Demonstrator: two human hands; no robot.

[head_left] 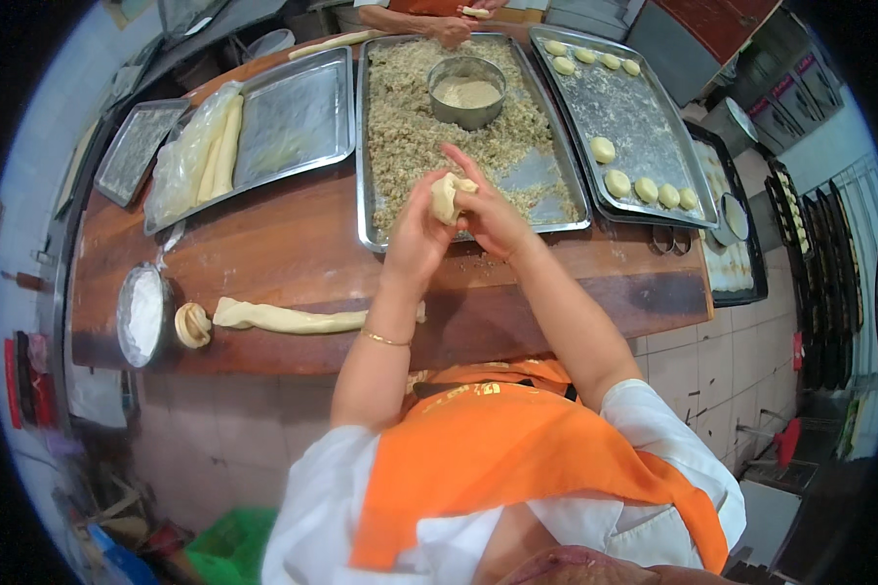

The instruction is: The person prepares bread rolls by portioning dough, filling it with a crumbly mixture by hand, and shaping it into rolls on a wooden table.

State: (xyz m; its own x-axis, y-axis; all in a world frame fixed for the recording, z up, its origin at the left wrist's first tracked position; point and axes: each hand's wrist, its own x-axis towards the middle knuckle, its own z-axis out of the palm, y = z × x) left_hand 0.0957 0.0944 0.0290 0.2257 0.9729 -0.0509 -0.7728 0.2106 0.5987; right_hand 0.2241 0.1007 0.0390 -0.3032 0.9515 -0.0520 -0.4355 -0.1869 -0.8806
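Between my two hands is a small piece of pale dough [446, 198], held over the near edge of a metal tray [365, 195]. My left hand [417, 226] cups it from the left, its fingers wrapped round it. From the right, my right hand [493, 216] presses the dough with thumb and fingers. The tray under them is spread with crumbly filling [410, 107], and a round metal bowl [468, 115] of finer crumbs stands in it. Nearer me, a long dough rope [293, 318] lies on the wooden table, partly hidden behind my left forearm.
A bowl of white flour [144, 317] and a coiled dough piece [193, 325] sit at the left. Behind them, a tray [298, 117] holds plastic-covered dough ropes [226, 146]. Round dough pieces [618, 183] lie on the right tray [634, 117]. Across the table, another person's hand [451, 31] works.
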